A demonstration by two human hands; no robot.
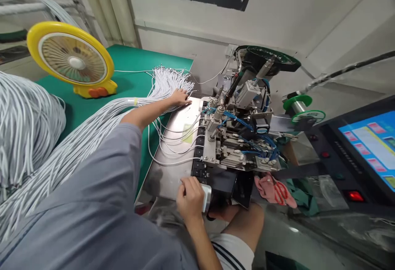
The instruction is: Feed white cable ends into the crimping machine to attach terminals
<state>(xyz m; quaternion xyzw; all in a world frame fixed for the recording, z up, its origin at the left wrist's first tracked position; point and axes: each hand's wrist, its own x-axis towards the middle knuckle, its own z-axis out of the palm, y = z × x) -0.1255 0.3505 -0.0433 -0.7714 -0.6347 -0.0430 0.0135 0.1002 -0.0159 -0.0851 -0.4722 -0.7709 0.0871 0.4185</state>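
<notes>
My left hand (pixel 179 97) reaches out over the bundle of white cables (pixel 166 81), near their stripped or tipped ends at the metal plate's edge. Its fingers are stretched and slightly apart, touching the bundle's right side; no single cable shows clearly between them. My right hand (pixel 191 198) is at the front of the plate, beside a small white-and-silver box (pixel 206 198). Its fingers are curled, and what lies under them is hidden. Several white cables run in loops across the metal plate (pixel 166 175) into the black row of slots (pixel 199 151) along the machine (pixel 234 134).
A yellow fan (pixel 75 62) stands on the green table (pixel 129 62). A large cable coil (pixel 27 130) lies at left. Right of the machine are a wire spool (pixel 298 107), a control screen (pixel 370 142), and a pink cloth (pixel 268 187) with red-handled scissors (pixel 281 192).
</notes>
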